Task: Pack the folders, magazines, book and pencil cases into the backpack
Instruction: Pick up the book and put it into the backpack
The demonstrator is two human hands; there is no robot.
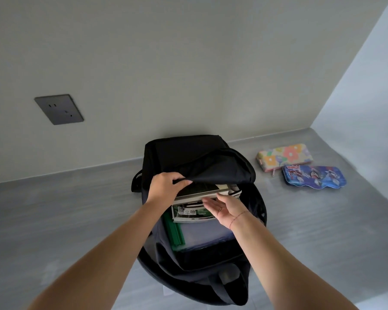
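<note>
A black backpack (188, 157) lies open on the grey counter, its flap lifted. My left hand (166, 186) grips the flap's front edge and holds it up. Under the flap a book (202, 193) with pale page edges lies half inside the bag. My right hand (224, 209) is open, palm up, with its fingers touching the book's near edge. Below the book a magazine (193, 214) with a green and white cover rests on clear folders (202, 233) with a green spine (174, 231). A floral pencil case (285, 156) and a blue cartoon pencil case (314, 176) lie on the counter to the right.
The grey counter (65, 209) meets a pale wall at the back and a second wall on the right. A dark wall socket (58, 109) sits on the back wall to the left. The backpack's straps (229, 285) hang toward me at the near edge.
</note>
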